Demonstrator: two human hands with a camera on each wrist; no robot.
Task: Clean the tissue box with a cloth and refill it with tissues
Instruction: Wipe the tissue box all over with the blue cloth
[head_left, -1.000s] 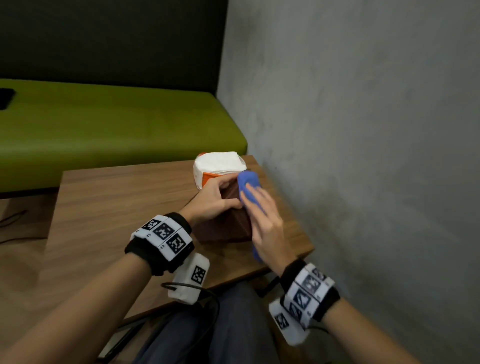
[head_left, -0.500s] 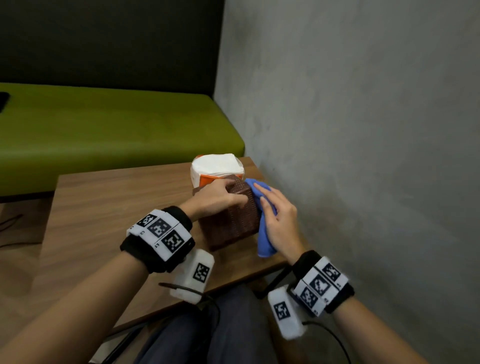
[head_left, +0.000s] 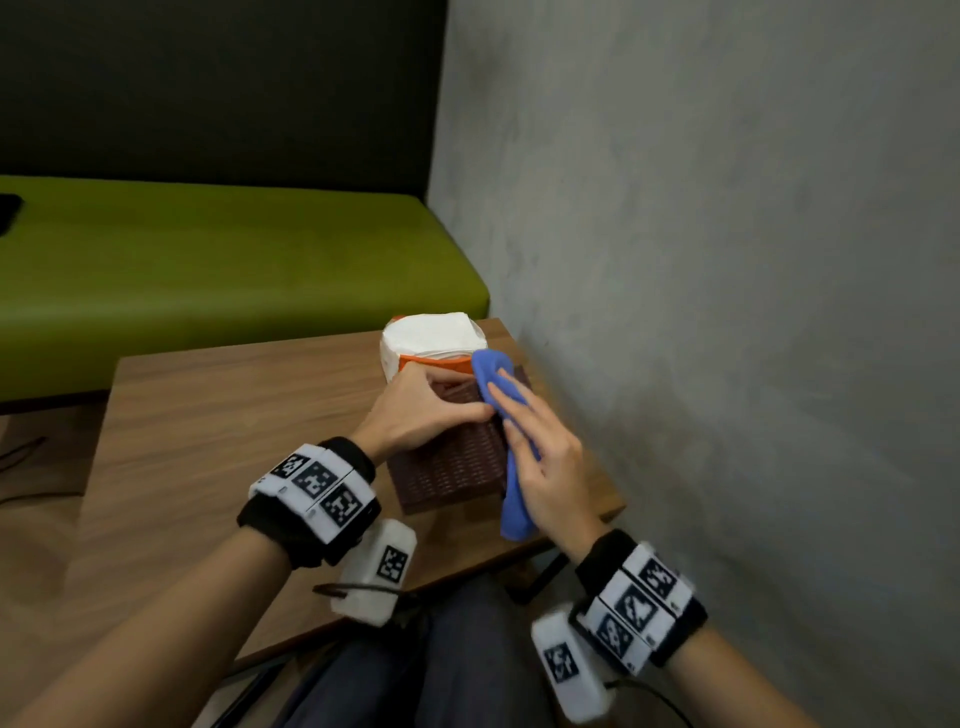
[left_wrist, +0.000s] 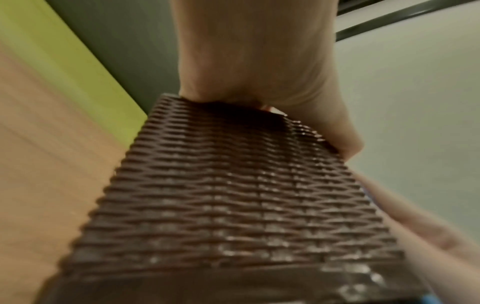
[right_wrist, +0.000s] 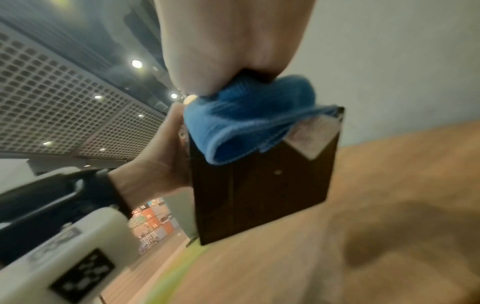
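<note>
A dark brown woven tissue box stands tipped on its side at the table's right end. My left hand grips its far top edge, fingers curled over it. My right hand presses a blue cloth flat against the box's right face, fingers straight. Behind the box lies a white tissue pack in an orange wrapper.
The wooden table runs along a grey wall close on the right. A green bench sits behind the table. My legs are under the near table edge.
My right hand has slid the blue cloth along the box's right side, towards me and then away again. The left hand has kept its grip while the box shifted slightly.
</note>
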